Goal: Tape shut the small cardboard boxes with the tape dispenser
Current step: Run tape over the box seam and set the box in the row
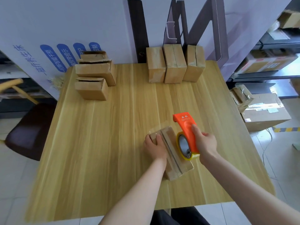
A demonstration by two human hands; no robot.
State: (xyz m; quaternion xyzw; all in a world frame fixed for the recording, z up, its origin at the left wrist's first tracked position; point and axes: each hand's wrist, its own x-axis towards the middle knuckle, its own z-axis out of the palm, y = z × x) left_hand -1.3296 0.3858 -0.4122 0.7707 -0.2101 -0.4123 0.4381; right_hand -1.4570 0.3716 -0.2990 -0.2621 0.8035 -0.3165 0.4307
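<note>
Centrally, a small cardboard box (pixel 174 157) is lying on the wooden tabletop (pixel 113 143), its long axis running from far left to near right and the seam between its flaps facing up. The left hand (pixel 154 146) is holding the far-left end of this box, with its fingers curling over the top edge and pressing it down. The right hand (pixel 205 142) is gripping an orange tape dispenser (pixel 186 127) just to the right of the box, fingers wrapping around its body. The dispenser's yellowish tape roll (pixel 183 146) is sitting over the box's right edge; whether it is touching the cardboard cannot be told. A glossy, translucent film is showing beyond the far end of the box. Well beyond the box, at the far edge of the tabletop, three closed boxes (pixel 174 64) are standing upright in a row, touching one another. Far to the left of the box, a cluster of open-flapped boxes (pixel 95 73) is sitting near the far-left corner. Behind that cluster, a white panel with blue characters (pixel 48 59) is leaning. Left of the box, off the tabletop, a dark chair (pixel 27 130) is standing. To the right of the box, a large carton (pixel 266 111) is resting on the floor below metal shelving (pixel 267 62).
</note>
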